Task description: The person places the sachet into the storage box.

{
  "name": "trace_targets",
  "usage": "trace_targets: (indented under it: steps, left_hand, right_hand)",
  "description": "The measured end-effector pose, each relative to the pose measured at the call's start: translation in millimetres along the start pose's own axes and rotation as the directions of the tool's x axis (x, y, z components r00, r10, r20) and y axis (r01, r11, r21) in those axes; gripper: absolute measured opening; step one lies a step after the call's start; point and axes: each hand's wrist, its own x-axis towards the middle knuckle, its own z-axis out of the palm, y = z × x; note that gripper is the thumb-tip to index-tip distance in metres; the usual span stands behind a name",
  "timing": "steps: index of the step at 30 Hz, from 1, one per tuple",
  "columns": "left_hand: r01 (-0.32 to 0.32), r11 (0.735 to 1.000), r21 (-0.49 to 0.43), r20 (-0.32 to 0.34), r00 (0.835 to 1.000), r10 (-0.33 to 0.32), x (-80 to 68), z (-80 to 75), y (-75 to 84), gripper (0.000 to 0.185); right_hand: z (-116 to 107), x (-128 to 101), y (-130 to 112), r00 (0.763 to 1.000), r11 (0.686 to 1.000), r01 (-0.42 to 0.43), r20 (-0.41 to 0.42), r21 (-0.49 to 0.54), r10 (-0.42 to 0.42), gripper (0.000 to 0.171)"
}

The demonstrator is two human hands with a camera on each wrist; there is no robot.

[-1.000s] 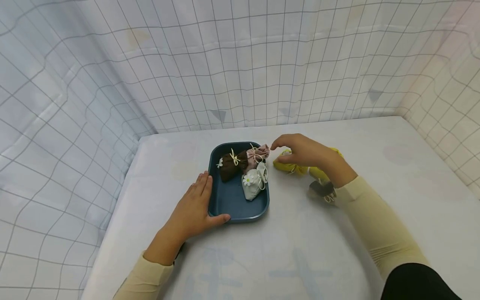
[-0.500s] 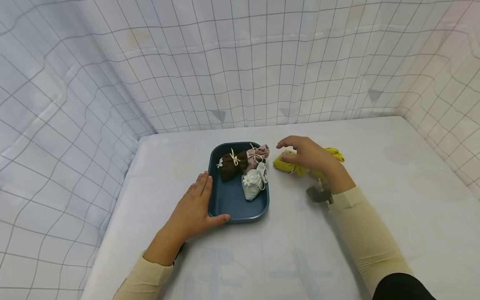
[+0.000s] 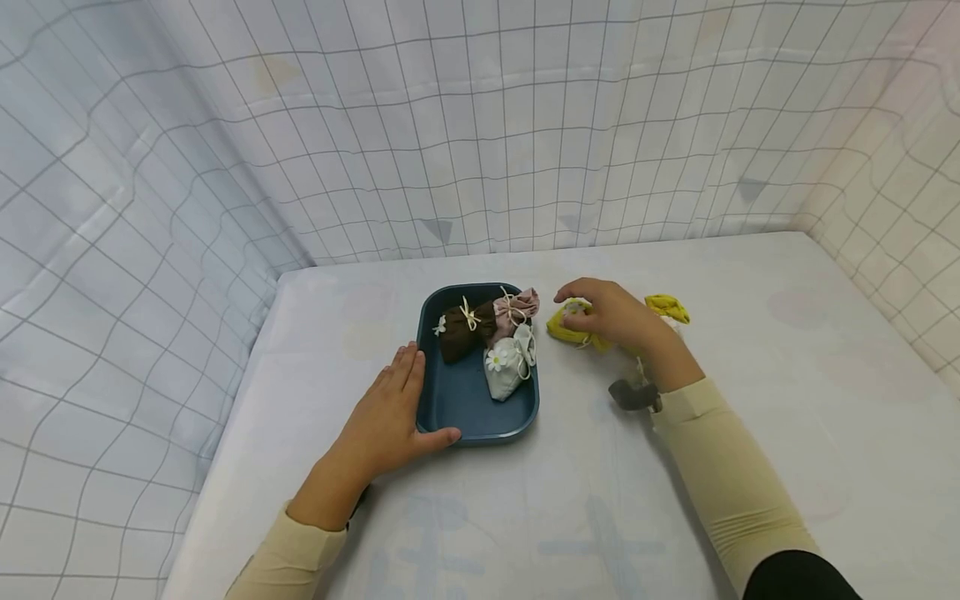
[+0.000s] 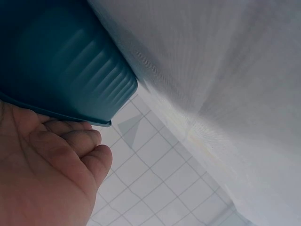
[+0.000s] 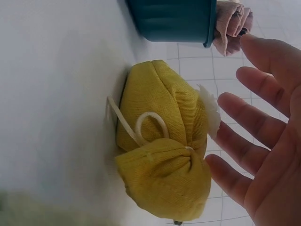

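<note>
Since a second ago my right hand (image 3: 611,312) has dropped from beside the pink pouch (image 3: 519,307) onto the yellow pouch (image 3: 573,325); left hand (image 3: 390,417) hasn't shifted. Right grip is wide: fingers (image 5: 249,117) spread and straight over the pouch, not closed on it yet as far as the wrist view shows. Yellow pouch lies on the desk (image 3: 675,500) just right of the blue tray (image 3: 480,417), apart from its rim. Best to close around the fat body, not the cord loop (image 5: 150,127), so it doesn't dangle. Left grip flat, thumb under the tray's near edge, steadying it. Room: brown pouch (image 3: 461,329) and white pouch (image 3: 506,362) fill the tray's far half; near half free. Dark clip (image 3: 633,394) near my wrist.
</note>
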Motion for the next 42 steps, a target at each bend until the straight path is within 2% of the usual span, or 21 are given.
trace_targets:
  steps: [12,25,31,42]
  left_hand:
    - [-0.003,1.000,0.004,0.001,1.000,0.003,0.5,0.9,-1.5,0.121]
    - [0.001,1.000,0.002,0.004,1.000,-0.001,1.0,1.2,-1.1,0.121]
    - [0.007,1.000,0.001,0.010,1.000,-0.007,1.0,0.7,-1.1,0.121]
    - [0.011,1.000,-0.007,0.013,1.000,-0.011,0.6,0.4,-0.6,0.121]
  right_hand:
    - [9,4,13,0.999,0.998,-0.044,-0.010,-0.033,0.044,0.039]
    - [19,9,25,1.000,0.999,-0.024,0.012,-0.044,0.024,0.033]
    - [20,9,25,0.999,0.999,-0.039,0.031,-0.035,0.040,0.034]
    - [22,11,27,0.999,0.998,-0.012,0.030,-0.059,0.014,0.033]
